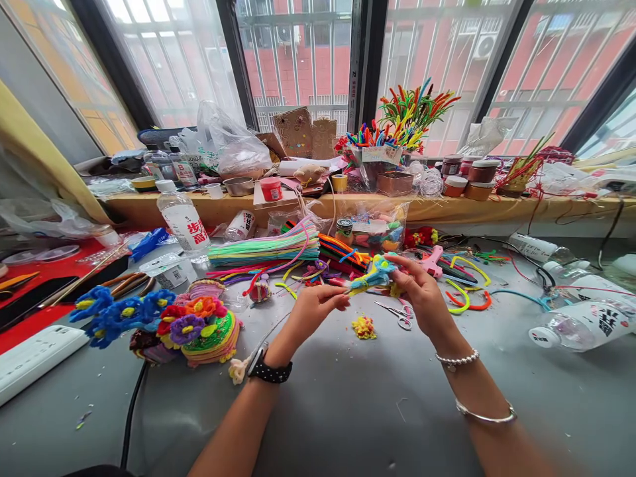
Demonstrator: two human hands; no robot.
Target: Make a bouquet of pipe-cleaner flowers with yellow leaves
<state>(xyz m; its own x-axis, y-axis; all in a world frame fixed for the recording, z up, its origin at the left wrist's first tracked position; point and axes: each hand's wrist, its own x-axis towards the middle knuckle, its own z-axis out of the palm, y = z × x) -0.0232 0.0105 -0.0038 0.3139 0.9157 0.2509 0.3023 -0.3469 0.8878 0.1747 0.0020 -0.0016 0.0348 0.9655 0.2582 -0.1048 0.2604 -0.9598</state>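
Between my hands, above the grey table, is a light blue and yellow pipe-cleaner flower (380, 268). My right hand (415, 288) grips its head from the right with thumb and fingers. My left hand (318, 308) is closed in a pinch at the stem end on the left. Just below lie a small yellow and red fuzzy clump (364, 327) and a pair of scissors (400, 315). Behind the flower rests a pink glue gun (431, 262). To the left stands a multicoloured pipe-cleaner piece (211, 338) with red, orange and purple flowers, beside several blue flowers (126, 315).
A bundle of pastel pipe cleaners (263, 244) lies at the middle back. A water bottle (183, 218) stands at back left; another bottle (586, 324) lies at right. A white power strip (40, 358) sits at the left edge. The cluttered window ledge (223, 207) borders the table.
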